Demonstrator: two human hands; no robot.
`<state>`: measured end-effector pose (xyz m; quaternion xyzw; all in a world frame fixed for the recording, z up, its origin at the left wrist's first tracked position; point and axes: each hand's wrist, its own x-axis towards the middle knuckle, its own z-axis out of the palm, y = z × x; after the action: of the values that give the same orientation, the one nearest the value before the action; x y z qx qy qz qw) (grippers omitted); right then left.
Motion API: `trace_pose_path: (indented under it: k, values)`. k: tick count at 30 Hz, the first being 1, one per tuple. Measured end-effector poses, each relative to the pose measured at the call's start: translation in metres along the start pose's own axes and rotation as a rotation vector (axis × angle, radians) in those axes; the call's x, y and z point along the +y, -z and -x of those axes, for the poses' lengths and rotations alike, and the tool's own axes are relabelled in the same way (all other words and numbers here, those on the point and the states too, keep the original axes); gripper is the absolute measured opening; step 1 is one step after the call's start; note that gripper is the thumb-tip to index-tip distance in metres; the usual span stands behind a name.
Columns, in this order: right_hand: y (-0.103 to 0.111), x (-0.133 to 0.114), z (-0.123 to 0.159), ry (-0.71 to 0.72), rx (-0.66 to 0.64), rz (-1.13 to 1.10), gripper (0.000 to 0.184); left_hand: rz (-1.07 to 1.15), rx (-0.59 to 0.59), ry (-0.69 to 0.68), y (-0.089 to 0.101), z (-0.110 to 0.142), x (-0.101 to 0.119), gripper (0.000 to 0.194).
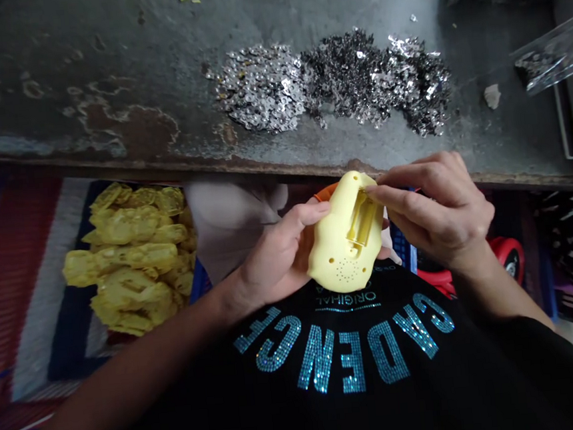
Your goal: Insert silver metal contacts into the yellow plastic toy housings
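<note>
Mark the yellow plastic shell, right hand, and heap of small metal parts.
yellow plastic shell (332, 251), head view, on its inner face
right hand (439, 211), head view, on the back of the hand
heap of small metal parts (355, 82), head view, on the heap's middle

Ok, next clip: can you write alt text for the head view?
Left hand and right hand hold a hollow yellow plastic shell with a recessed slot. Small silvery metal parts lie heaped on a worn bench beyond; more yellow shells sit on striped fabric to the left.
</note>
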<state>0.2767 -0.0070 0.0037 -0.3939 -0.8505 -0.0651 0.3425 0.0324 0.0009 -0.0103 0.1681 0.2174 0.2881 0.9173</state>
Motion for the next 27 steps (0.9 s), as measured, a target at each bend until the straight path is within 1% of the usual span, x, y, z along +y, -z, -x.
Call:
trace_pose_path:
  k: [3,5,7,9,11,13,14,17,21,23,24,27]
  values:
    - [-0.001,-0.002,0.002,0.106,-0.012,0.110,0.021,0.053,0.032,-0.018,-0.002,0.000,-0.004,0.040]
    - [-0.003,-0.003,0.004,0.124,-0.056,0.147,0.021,0.066,0.064,-0.010,-0.002,-0.001,-0.007,0.040]
    - [-0.004,-0.003,0.005,0.108,-0.087,0.144,0.021,0.069,0.079,-0.007,-0.001,-0.002,-0.010,0.041]
    - [-0.005,0.000,0.005,0.055,-0.107,0.057,0.021,0.078,0.089,-0.018,0.002,-0.003,-0.009,0.039]
    - [-0.005,0.004,0.004,-0.070,-0.111,-0.127,0.023,0.072,0.074,-0.011,0.005,-0.003,-0.006,0.040]
    - [-0.003,0.007,0.001,-0.219,-0.092,-0.311,0.025,0.038,0.019,0.040,0.007,0.000,0.000,0.045]
    - [-0.002,0.008,-0.001,-0.270,-0.069,-0.375,0.023,0.021,-0.014,0.074,0.008,0.001,0.003,0.048]
    - [0.000,0.008,-0.003,-0.317,-0.010,-0.456,0.017,-0.001,-0.068,0.144,0.010,0.005,0.010,0.057]
    - [0.002,0.007,-0.004,-0.326,-0.012,-0.477,0.008,0.002,-0.068,0.161,0.010,0.005,0.011,0.071]
    - [0.003,0.007,-0.005,-0.312,-0.015,-0.486,0.008,0.001,-0.058,0.136,0.009,0.003,0.008,0.078]
    - [0.004,0.008,-0.006,-0.301,-0.021,-0.483,0.009,0.003,-0.030,0.108,0.007,0.003,0.005,0.079]
    - [0.007,0.009,-0.009,-0.265,-0.086,-0.418,0.012,0.006,0.100,-0.028,0.002,0.003,-0.003,0.072]
